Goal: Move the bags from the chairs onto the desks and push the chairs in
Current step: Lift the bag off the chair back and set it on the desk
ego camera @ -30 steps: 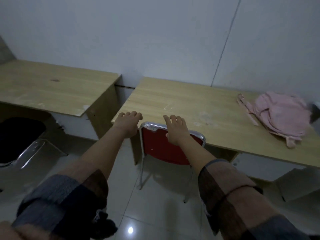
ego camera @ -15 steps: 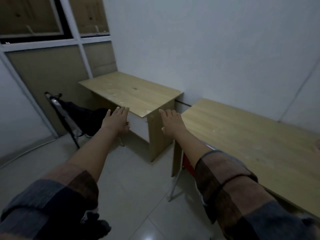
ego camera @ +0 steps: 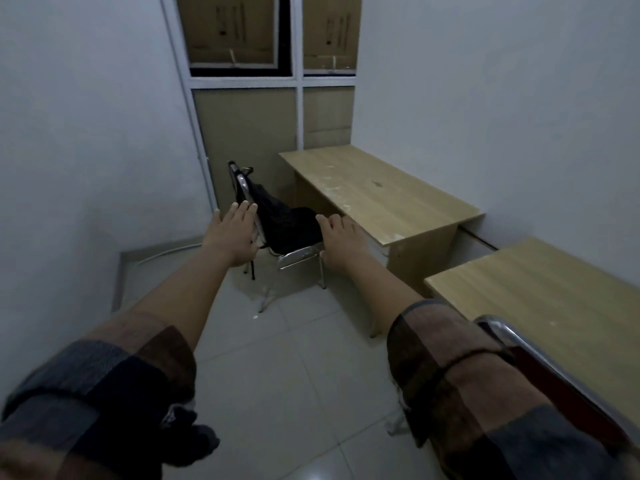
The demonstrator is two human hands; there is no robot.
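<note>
Head view: two desks along the right wall, the far desk and the near desk, both tops bare. Two chairs: a far chair pulled out beside the far desk, one black bag on its seat; a red chair at the near desk. Left hand and right hand outstretched, fingers spread, empty, touching nothing.

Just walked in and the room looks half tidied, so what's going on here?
A person reaches both empty hands, left hand and right hand, toward a black bag sitting on a chair pulled out beside the far desk. Neither hand touches it yet. A red chair is tucked against the near desk.
</note>
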